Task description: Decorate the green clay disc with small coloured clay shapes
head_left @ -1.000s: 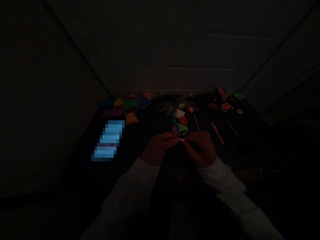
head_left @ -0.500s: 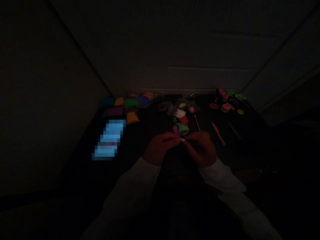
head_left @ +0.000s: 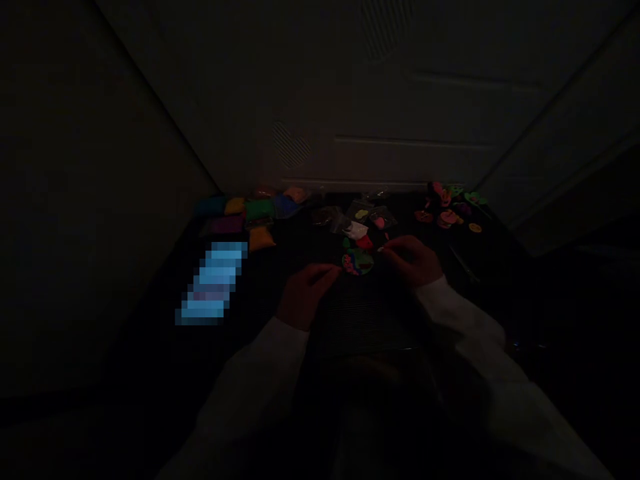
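Observation:
The scene is very dark. My right hand point(head_left: 414, 259) pinches a small whitish piece point(head_left: 381, 249), which looks like modelling clay, between thumb and fingertips, just right of a round colourful clay disc point(head_left: 361, 264). The disc lies on the dark table, with green, blue, pink and brown parts on it. At its left edge, my left hand point(head_left: 306, 290) has thumb and fingers pressed together; what they hold, if anything, is too small to make out. Behind the disc are a red clay piece point(head_left: 365, 243) and a white lump point(head_left: 356, 231).
A lit phone point(head_left: 212, 283), its screen blurred, lies at left. Coloured clay packets point(head_left: 260, 210) line the back left, with small clear bags point(head_left: 383, 219) in the middle. Several finished clay figures point(head_left: 450, 218) stand at back right. A thin tool point(head_left: 465, 263) lies at right.
My hands have moved apart. The right hand went forward and right with the whitish piece and now covers the pink tools; the left drew slightly left. The disc shows fully now.

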`<action>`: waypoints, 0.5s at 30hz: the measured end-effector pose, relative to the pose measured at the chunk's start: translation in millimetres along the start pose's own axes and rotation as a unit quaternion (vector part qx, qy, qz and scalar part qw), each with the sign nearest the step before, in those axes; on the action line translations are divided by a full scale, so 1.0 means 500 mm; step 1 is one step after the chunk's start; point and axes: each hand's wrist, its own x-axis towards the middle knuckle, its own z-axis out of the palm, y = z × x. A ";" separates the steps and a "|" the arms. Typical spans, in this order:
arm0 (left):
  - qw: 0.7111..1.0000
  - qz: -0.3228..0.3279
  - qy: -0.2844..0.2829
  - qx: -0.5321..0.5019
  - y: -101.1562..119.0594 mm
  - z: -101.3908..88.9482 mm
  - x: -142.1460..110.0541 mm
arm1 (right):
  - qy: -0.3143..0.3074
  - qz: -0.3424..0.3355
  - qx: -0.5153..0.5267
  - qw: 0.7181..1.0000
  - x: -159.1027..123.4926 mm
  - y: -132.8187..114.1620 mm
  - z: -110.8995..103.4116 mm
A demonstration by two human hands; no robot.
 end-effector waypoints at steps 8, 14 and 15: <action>0.997 -0.020 0.051 0.056 -0.023 -0.042 0.007 | -0.095 -0.024 -0.040 0.994 0.100 0.096 0.004; 0.996 -0.020 0.047 0.072 -0.030 -0.040 0.008 | -0.112 -0.044 -0.041 0.992 0.102 0.111 0.016; 0.996 -0.019 0.048 0.075 -0.031 -0.040 0.009 | -0.113 -0.046 -0.043 0.992 0.102 0.112 0.016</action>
